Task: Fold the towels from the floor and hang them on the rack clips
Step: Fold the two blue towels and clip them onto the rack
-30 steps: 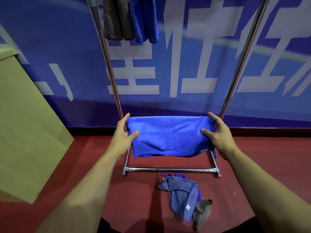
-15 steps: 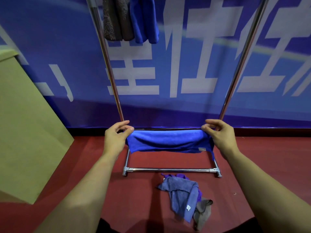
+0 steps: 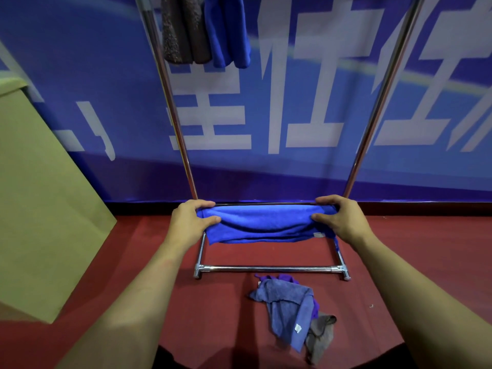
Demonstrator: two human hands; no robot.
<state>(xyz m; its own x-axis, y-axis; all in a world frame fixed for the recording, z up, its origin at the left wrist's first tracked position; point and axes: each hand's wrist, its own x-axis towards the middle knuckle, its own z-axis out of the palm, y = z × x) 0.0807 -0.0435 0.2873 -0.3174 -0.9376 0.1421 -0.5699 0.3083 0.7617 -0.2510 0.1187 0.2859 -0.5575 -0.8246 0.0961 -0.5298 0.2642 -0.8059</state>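
Observation:
I hold a bright blue towel (image 3: pixel 266 226) stretched between both hands, folded into a narrow horizontal band. My left hand (image 3: pixel 190 222) grips its left end and my right hand (image 3: pixel 339 219) grips its right end. The towel hangs in the air in front of the metal rack (image 3: pixel 269 268), above the rack's lower bar. A grey-brown towel (image 3: pixel 183 30) and a blue towel (image 3: pixel 229 30) hang at the rack's top; the clips are out of view. On the red floor lies a pile: a lavender towel (image 3: pixel 288 307), a purple one (image 3: pixel 290 277) under it, and a grey one (image 3: pixel 320 334).
The rack's two upright poles (image 3: pixel 170 102) rise before a blue banner wall with white lettering. A tall tan cardboard box (image 3: pixel 40 195) stands on the left. Red floor (image 3: pixel 412 249) spreads around the rack's base.
The blue towel was a broad sheet a second ago. My hands have folded it over into a narrow band and lowered slightly. The floor pile has not moved.

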